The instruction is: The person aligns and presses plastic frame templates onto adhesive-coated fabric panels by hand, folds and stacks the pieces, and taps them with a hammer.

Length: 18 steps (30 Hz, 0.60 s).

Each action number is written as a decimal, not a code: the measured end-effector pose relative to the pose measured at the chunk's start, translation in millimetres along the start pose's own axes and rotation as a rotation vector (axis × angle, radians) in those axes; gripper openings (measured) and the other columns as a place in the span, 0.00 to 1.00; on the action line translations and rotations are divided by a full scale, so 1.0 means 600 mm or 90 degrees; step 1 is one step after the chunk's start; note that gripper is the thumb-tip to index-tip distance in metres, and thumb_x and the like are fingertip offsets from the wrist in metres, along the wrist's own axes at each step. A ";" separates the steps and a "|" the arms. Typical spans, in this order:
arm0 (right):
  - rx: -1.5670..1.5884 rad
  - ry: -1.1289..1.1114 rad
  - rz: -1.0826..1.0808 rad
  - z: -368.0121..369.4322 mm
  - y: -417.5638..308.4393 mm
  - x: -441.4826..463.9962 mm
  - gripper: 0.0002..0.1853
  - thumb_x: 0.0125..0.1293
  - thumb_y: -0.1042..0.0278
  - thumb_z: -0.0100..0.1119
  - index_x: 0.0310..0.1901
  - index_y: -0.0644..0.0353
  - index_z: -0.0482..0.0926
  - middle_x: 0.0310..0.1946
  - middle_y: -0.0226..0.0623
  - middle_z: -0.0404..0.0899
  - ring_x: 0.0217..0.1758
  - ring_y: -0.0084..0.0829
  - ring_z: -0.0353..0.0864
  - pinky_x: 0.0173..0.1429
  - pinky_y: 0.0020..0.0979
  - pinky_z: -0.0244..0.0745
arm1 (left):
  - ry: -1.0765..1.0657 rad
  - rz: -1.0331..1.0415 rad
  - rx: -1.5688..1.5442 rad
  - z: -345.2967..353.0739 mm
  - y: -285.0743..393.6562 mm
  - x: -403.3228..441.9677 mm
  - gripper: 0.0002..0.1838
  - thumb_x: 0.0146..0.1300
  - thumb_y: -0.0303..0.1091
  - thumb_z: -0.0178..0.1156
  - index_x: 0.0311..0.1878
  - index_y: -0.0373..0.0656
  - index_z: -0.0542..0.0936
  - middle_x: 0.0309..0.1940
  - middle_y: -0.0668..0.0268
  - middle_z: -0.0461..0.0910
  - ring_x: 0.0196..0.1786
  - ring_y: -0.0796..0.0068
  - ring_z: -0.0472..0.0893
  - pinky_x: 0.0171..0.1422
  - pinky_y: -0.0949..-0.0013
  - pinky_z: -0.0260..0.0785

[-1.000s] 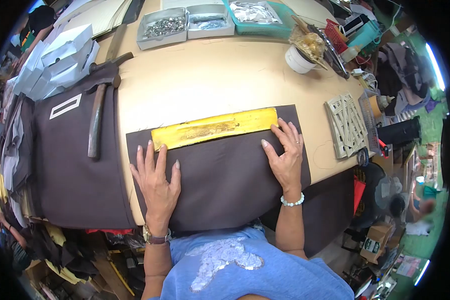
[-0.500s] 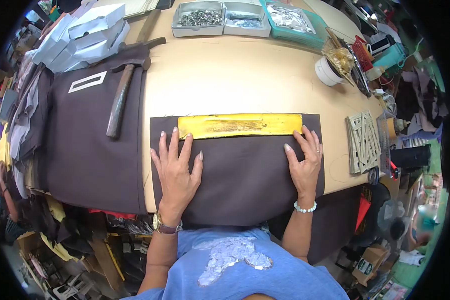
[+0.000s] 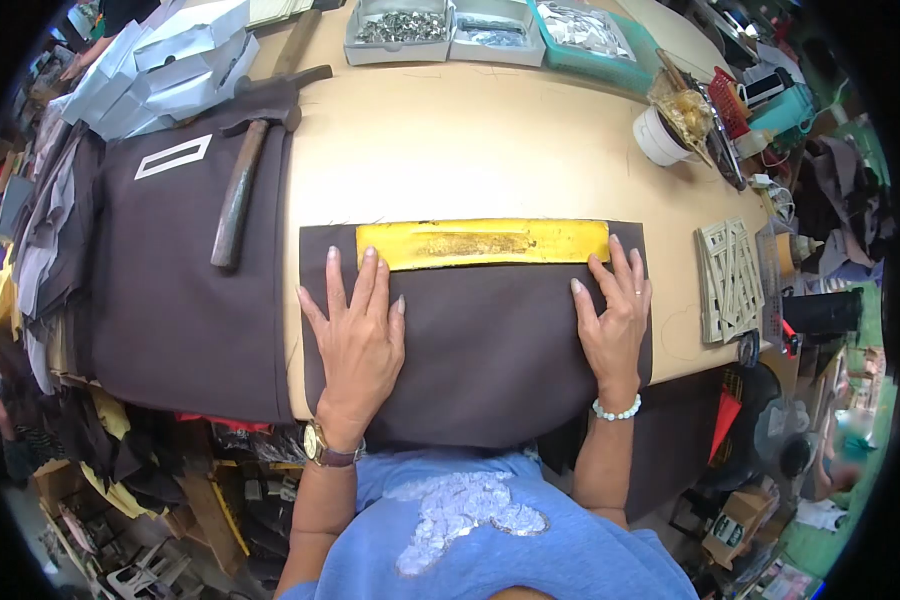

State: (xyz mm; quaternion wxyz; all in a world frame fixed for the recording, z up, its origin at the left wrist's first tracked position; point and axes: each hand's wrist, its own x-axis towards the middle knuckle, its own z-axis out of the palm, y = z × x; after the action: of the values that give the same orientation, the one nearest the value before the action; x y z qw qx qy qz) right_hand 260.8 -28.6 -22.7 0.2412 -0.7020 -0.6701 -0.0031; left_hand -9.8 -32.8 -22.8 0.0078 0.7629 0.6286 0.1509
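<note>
A yellow strip (image 3: 482, 243) with a brown worn patch lies along the far edge of a dark fabric piece (image 3: 480, 340). My left hand (image 3: 355, 335) rests flat on the fabric, fingers spread, with fingertips at the strip's lower left corner. On the other side, my right hand (image 3: 615, 325) lies with fingers apart, its fingertips at the strip's right end. Neither hand is closed round anything.
To the left, a hammer (image 3: 239, 195) and a white rectangular frame (image 3: 173, 157) lie on more dark fabric (image 3: 180, 290). Boxes of metal pieces (image 3: 400, 30) stand at the back. A white tub (image 3: 660, 136) and beige slatted pieces (image 3: 728, 280) are at the right.
The view has shifted, so the table appears farther right and the strip looks level. My left fingertips have moved slightly up onto the strip's left end.
</note>
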 end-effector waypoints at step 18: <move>-0.003 -0.021 -0.087 -0.025 0.018 0.026 0.19 0.62 0.58 0.59 0.50 0.60 0.78 0.49 0.42 0.75 0.57 0.42 0.70 0.64 0.52 0.59 | -0.093 0.144 0.134 -0.040 0.019 0.058 0.23 0.59 0.24 0.51 0.60 0.47 0.74 0.39 0.57 0.72 0.51 0.57 0.73 0.70 0.38 0.49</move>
State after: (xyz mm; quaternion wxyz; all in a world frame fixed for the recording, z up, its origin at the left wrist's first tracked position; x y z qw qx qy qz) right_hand 277.3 -18.8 -7.9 0.2273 -0.6554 -0.7202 -0.0095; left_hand 1.2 -6.2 10.0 -0.0437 0.8344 0.5487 0.0284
